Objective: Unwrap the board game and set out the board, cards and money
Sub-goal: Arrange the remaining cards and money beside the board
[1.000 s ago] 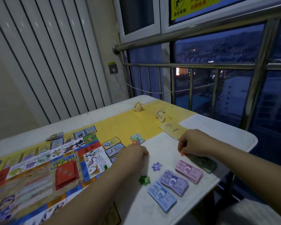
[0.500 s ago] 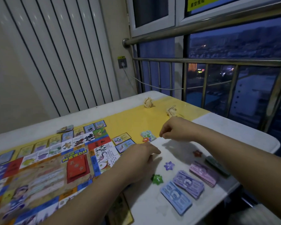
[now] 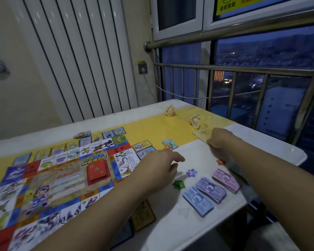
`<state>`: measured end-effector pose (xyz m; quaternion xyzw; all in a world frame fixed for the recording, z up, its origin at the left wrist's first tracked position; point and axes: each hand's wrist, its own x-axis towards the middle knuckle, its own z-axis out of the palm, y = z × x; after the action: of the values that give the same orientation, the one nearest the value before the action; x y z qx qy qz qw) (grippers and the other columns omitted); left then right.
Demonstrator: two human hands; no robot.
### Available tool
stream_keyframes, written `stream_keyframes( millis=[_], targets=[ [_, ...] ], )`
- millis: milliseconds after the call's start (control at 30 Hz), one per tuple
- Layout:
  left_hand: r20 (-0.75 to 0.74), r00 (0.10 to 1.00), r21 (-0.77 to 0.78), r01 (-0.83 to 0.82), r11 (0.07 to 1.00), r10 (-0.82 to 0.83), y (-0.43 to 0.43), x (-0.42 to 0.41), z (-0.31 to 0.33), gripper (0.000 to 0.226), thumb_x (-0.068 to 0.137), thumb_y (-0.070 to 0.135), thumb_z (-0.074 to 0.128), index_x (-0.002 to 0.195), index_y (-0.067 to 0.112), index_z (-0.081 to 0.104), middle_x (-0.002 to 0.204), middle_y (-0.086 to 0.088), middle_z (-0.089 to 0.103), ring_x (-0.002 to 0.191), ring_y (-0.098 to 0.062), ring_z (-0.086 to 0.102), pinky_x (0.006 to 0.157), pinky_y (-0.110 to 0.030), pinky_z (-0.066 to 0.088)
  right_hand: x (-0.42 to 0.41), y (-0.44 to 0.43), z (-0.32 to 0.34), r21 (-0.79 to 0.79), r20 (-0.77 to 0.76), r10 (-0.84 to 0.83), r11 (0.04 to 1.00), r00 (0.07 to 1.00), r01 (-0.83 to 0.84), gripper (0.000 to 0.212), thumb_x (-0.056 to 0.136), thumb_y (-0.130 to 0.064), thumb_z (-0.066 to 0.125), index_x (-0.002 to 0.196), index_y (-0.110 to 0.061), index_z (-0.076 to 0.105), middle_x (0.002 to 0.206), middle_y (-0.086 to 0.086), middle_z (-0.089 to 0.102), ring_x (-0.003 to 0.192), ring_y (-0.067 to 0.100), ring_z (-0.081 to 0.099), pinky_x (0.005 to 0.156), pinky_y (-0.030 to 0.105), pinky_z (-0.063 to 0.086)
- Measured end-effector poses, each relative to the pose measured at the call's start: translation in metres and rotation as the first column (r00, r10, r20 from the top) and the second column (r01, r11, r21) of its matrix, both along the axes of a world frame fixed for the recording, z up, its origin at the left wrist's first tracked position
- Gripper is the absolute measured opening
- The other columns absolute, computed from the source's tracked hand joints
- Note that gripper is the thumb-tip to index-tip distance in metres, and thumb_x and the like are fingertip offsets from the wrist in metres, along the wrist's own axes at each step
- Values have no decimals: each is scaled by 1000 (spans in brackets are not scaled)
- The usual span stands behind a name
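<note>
Step in hand: late set-out, by my reading. Your board (image 3: 62,178) lies flat on the desk (image 3: 265,149), with a red card deck (image 3: 98,172) on its middle.
Money: three piles sit in a row near the desk's front edge, right of the board: blue stack (image 3: 198,201), purple stack (image 3: 211,189), pink stack (image 3: 226,180).
Left grip: your left hand (image 3: 158,167) is low beside the board's right edge, fingers straight, holding nothing.
Right grip: your right hand (image 3: 219,138) curls over the near edge of a tan booklet (image 3: 201,134). I cannot tell whether it pinches it.
Next move: probably place the booklet. Keep your forearm off the red star (image 3: 220,162) just beside it.
Writing: the purple star (image 3: 191,173) reads "2". The board title and the yellow window sign (image 3: 243,2) carry Chinese characters, too blurred or cropped to read.
</note>
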<state>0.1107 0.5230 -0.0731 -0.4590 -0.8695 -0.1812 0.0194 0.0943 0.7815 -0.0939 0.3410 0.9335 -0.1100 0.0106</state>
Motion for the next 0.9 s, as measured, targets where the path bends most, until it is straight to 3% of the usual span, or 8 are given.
stream_keyframes(
  millis=[133, 300, 500, 600, 700, 800, 900],
  targets=[
    [18, 1000, 39, -19, 999, 18, -5, -3, 3, 34, 97, 17, 44, 126, 27, 59, 131, 11, 57, 118, -7, 52, 95, -23, 41, -4, 1, 2, -8, -8, -63, 998, 998, 63, 38, 90, -33, 59, 118, -9, 50, 121, 12, 52, 113, 31, 47, 93, 38, 39],
    [34, 999, 41, -24, 999, 23, -7, -2, 5, 34, 97, 15, 44, 126, 26, 60, 130, 11, 58, 117, -8, 53, 96, -25, 42, -8, 16, 2, -97, -29, -131, 987, 991, 128, 61, 73, -42, 76, 116, -7, 50, 116, 13, 54, 111, 33, 50, 99, 43, 42],
    [58, 998, 46, -33, 998, 31, -4, 3, 5, 35, 97, 15, 44, 126, 26, 59, 129, 12, 59, 116, -6, 54, 97, -26, 43, -6, 14, 0, -147, -73, -142, 981, 987, 130, 53, 81, -27, 71, 121, -3, 45, 111, 14, 52, 112, 34, 51, 99, 46, 42],
    [55, 998, 49, -37, 998, 34, -5, 4, 9, 34, 97, 16, 44, 126, 27, 59, 129, 12, 59, 116, -6, 53, 96, -25, 43, 5, 12, 3, -168, -181, -138, 980, 974, 108, 57, 88, -22, 64, 136, -3, 39, 129, 18, 51, 119, 34, 49, 96, 37, 42],
    [81, 996, 120, -57, 991, 47, -10, 3, 17, 34, 98, 15, 44, 126, 26, 60, 126, 11, 60, 112, -4, 54, 91, -18, 41, 16, 3, 21, -347, -390, -162, 938, 906, 18, 66, 87, -17, 66, 144, -8, 33, 140, 16, 44, 123, 31, 47, 94, 35, 42],
    [221, 973, 274, -128, 953, 67, -21, 1, 27, 35, 98, 16, 46, 131, 26, 53, 125, 8, 59, 106, -4, 54, 88, -21, 43, 24, -22, 51, -477, -598, -126, 850, 791, -225, 67, 83, -12, 70, 142, -14, 38, 131, 13, 53, 110, 28, 57, 89, 40, 51],
    [436, 899, 507, -287, 813, 45, -34, 2, 42, 46, 97, 21, 51, 141, 28, 38, 130, 9, 50, 110, -7, 50, 81, -22, 44, 33, -68, 83, -506, -695, -40, 736, 718, -449, 65, 84, -10, 69, 141, -19, 38, 119, 8, 60, 95, 22, 65, 84, 40, 55]
  ],
)
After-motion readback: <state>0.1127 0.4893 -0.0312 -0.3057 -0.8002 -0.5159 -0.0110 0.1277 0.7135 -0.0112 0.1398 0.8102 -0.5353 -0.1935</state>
